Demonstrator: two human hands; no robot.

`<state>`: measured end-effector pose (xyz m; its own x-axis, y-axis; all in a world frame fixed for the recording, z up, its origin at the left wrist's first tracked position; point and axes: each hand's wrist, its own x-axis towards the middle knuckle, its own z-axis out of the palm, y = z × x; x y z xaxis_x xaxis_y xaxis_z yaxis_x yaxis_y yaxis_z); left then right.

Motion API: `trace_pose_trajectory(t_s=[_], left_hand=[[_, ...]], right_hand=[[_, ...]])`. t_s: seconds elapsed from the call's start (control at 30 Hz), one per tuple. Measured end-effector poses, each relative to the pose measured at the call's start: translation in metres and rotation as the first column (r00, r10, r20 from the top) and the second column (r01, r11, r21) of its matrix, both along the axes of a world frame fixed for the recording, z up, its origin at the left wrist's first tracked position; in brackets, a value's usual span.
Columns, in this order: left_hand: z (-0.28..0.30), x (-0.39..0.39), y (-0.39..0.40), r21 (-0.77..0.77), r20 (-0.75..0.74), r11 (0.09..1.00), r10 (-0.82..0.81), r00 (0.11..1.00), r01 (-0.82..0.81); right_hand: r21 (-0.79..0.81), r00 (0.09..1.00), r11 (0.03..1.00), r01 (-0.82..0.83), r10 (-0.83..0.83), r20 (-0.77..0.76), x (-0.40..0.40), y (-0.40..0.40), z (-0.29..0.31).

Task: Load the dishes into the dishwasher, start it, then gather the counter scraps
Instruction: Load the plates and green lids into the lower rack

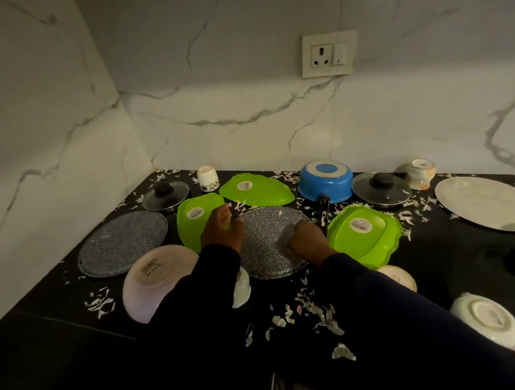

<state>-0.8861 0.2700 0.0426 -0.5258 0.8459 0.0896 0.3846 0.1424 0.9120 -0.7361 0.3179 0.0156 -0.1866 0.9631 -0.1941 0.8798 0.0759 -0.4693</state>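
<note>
A round grey speckled plate [265, 249] lies upside down in the middle of the black counter [443, 264]. My left hand [221, 230] grips its left rim, fingers curled over the edge. My right hand [306, 240] holds the plate's right side with bent fingers. Both arms are in dark sleeves. Around the plate lie three green plates: left [194, 218], behind [258, 189] and right [364, 234]. Pale scraps [315, 312] are scattered over the counter. The dishwasher is out of sight.
A second speckled plate [122, 244] and a pink bowl [153, 281] lie at the left. An upturned blue pot [325, 180], two glass lids [166, 194] [382, 189], a cup [208, 177], a mug [420, 173] and a large white plate [482, 203] stand behind. A white bowl [488, 320] sits at the right.
</note>
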Motion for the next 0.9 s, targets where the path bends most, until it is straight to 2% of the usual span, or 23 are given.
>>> trace_pose_trajectory(t_s=[0.1,0.23,0.37,0.57,0.63,0.8,0.9], left_hand=[[-0.005,-0.008,0.011,-0.011,-0.01,1.0,0.005,1.0,-0.005],[-0.01,-0.019,0.021,-0.026,-0.019,1.0,0.007,1.0,-0.007],[-0.013,-0.03,0.028,-0.009,-0.027,1.0,0.024,0.999,-0.024],[-0.021,-0.041,0.031,-0.028,-0.019,0.999,0.041,0.999,-0.041],[-0.024,-0.042,0.031,-0.026,-0.033,0.999,0.042,0.999,-0.042],[-0.022,-0.039,0.034,-0.025,-0.044,0.999,0.047,0.998,-0.049],[-0.018,-0.033,0.033,-0.008,-0.05,0.999,0.045,0.998,-0.045]], right_hand=[[0.045,0.997,0.998,-0.04,0.037,0.068,-0.005,0.015,0.005],[-0.08,0.992,0.996,-0.048,0.057,0.116,-0.008,0.041,-0.001],[-0.177,0.996,0.983,0.058,-0.045,0.081,-0.016,0.073,-0.013],[-0.221,0.982,0.971,0.09,-0.05,0.183,-0.018,0.1,-0.018],[-0.243,0.985,0.964,0.108,-0.071,0.158,-0.016,0.104,-0.019],[-0.327,0.991,0.938,0.115,-0.13,-0.024,-0.013,0.112,-0.017],[-0.248,0.99,0.966,0.072,-0.1,-0.102,-0.007,0.111,-0.012]])
